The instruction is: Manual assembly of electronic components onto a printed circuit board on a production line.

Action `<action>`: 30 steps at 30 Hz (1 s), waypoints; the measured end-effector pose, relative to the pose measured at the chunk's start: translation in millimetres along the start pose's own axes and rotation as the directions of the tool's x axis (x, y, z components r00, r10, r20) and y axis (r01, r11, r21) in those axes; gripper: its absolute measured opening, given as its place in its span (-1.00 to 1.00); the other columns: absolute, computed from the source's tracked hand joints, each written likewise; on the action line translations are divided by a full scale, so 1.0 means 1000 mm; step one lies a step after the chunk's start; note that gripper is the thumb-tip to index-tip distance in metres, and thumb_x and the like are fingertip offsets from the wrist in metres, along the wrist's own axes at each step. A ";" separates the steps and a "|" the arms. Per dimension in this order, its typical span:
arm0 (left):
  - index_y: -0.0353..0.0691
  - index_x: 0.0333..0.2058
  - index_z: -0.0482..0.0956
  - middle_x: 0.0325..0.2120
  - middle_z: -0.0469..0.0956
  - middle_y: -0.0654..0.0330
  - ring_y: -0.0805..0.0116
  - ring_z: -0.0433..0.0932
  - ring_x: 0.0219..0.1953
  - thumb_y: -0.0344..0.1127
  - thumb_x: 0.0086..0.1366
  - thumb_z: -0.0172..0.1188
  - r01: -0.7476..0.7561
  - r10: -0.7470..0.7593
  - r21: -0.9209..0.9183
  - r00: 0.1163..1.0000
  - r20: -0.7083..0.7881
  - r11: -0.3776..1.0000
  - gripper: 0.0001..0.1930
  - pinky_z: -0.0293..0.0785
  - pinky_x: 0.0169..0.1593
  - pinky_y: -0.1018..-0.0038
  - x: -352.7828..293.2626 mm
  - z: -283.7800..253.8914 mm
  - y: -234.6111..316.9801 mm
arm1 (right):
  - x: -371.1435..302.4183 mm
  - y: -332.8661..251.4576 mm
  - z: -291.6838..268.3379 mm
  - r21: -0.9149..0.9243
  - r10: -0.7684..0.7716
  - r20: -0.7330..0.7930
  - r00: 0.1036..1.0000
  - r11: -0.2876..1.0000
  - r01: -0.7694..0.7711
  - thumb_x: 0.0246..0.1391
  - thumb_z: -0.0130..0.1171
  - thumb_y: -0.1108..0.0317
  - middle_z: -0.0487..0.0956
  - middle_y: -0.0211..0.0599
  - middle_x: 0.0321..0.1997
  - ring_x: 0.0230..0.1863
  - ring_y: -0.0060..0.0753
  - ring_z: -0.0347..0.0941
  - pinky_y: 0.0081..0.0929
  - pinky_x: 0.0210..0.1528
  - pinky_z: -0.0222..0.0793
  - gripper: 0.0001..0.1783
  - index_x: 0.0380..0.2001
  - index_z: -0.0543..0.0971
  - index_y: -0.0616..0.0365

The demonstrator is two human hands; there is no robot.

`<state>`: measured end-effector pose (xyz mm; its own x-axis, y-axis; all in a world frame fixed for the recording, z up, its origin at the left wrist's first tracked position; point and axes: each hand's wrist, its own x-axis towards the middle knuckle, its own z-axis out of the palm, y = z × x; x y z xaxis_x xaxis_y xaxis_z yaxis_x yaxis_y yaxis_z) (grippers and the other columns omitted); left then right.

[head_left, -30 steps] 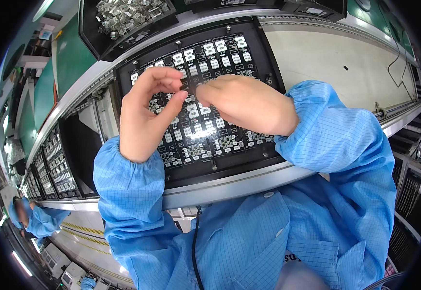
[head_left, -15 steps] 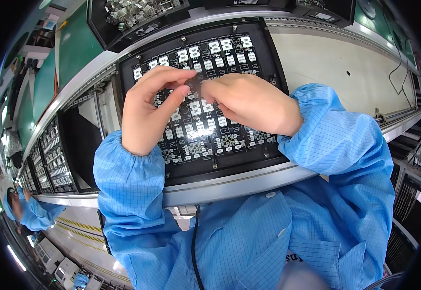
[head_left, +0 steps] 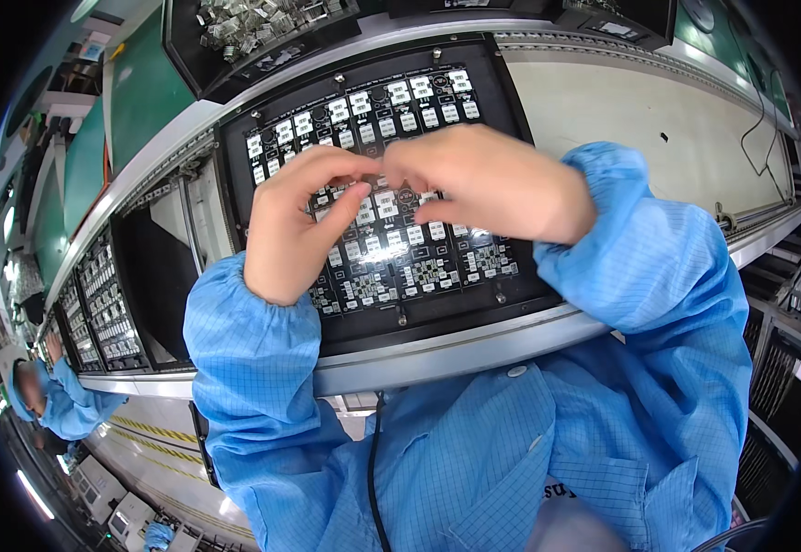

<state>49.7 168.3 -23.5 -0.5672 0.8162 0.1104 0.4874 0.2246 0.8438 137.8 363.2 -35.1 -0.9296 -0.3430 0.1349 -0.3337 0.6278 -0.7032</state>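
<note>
In a black rectangular tray (head_left: pixel 456 316), a black circuit board (head_left: pixel 405 248) with white components (head_left: pixel 359 101) lies beneath the left hand (head_left: pixel 304 212), grip narrowly parted, and right hand (head_left: pixel 497 184), grip impossible to judge. Light fingertips should spare neighbouring components.

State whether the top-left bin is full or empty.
Not empty: silvery parts lie heaped in the bin. Whether full, I cannot tell; the picture's edge crops it.

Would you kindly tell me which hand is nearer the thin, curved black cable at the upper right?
Right: the right hand is left of the thin black cable; the left hand is farther left.
</note>
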 end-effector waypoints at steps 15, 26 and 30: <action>-0.25 -0.37 0.55 -0.35 0.49 0.16 0.13 0.45 -0.24 -0.59 -0.06 0.26 -0.221 0.198 0.374 0.975 0.099 0.901 -0.78 0.44 -0.19 0.33 0.005 0.020 -0.003 | -0.030 0.003 -0.139 0.178 0.237 -0.501 0.833 0.969 -0.168 0.05 0.11 0.54 0.55 -0.42 -0.45 -0.39 -0.67 0.48 -0.74 -0.32 0.41 -0.83 -0.24 0.44 0.26; -0.26 -0.38 0.54 -0.36 0.49 0.15 0.13 0.47 -0.26 -0.63 -0.08 0.21 -0.239 0.205 0.419 0.971 0.124 0.876 -0.78 0.46 -0.22 0.33 0.005 0.022 0.003 | -0.043 0.002 -0.154 0.150 0.243 -0.599 0.763 0.970 -0.192 0.10 0.06 0.52 0.54 -0.40 -0.47 -0.44 -0.67 0.46 -0.76 -0.35 0.39 -0.83 -0.21 0.42 0.27; -0.28 -0.37 0.59 -0.35 0.52 0.14 0.15 0.52 -0.29 -0.62 -0.03 0.22 -0.227 0.186 0.364 0.972 0.143 0.903 -0.80 0.47 -0.22 0.41 0.006 0.024 0.003 | -0.042 0.044 -0.163 0.847 -0.121 -0.514 0.849 0.086 0.525 0.09 0.06 0.52 0.54 -0.39 -0.47 -0.45 -0.67 0.45 -0.76 -0.36 0.37 -0.82 -0.20 0.42 0.27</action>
<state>63.4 186.1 -32.9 -0.3655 0.9114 0.1891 0.8106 0.2118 0.5460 137.0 519.2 42.1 -0.8295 -0.0083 0.5585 -0.3837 -0.7181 -0.5806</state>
